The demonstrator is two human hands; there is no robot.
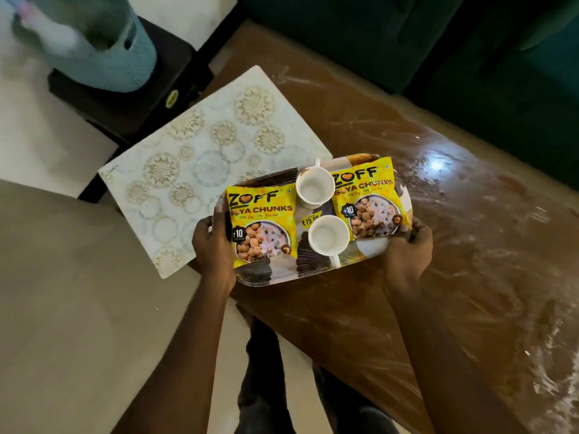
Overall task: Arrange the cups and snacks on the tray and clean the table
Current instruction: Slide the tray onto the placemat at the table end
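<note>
Spanning between left hand (213, 244) and right hand (407, 250), the tray (275, 276) seems raised.

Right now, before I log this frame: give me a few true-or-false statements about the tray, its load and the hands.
1. The left hand and the right hand grip opposite ends of the tray. True.
2. Three cups stand on the tray. False: there are two, the far cup and the near cup.
3. Both cups look empty. True.
4. The snack packets are stacked. False: the left packet and the right packet lie apart, with the cups between them.
5. The table is spotless. False: white streaks cover it.
</note>
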